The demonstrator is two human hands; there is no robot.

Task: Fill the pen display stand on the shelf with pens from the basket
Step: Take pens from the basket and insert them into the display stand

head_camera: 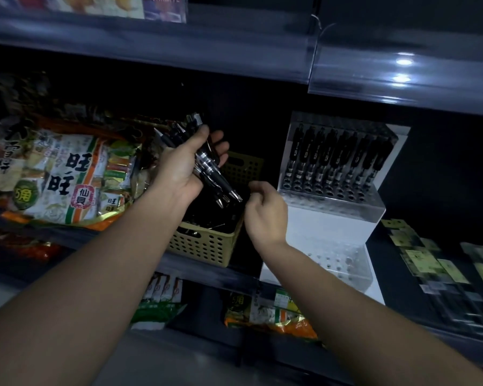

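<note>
— Black and chrome: through our head camera we see a bundle of pens [209,162] gripped in our left hand [183,168], with the thumb laid across the barrels and the fingers wrapped behind them.
— Which way does the bundle lie?
— On a slant, with the metal tips down to the right and the clicker ends up past our thumb. It hangs above the tan basket [204,246], which sits on the shelf [207,271].
— And our right hand [265,213]?
— It is just below and to the right of those tips, near them, though we can't make out any contact. We see only its back. The fingers are curled inward with thumb and forefinger drawn together, and we cannot tell whether they pinch anything.
— Where is the stand?
— The clear plastic stand [332,201] is just right of the basket and stepped. Its upper step carries a row of pens [335,157] upright in their holes. The lower step [340,264] shows its holes beside our right wrist.
— What's in the basket?
— We see a heap of dark pens [207,218], too dim to count. Snack bags [62,174] lie to the left of it.
</note>
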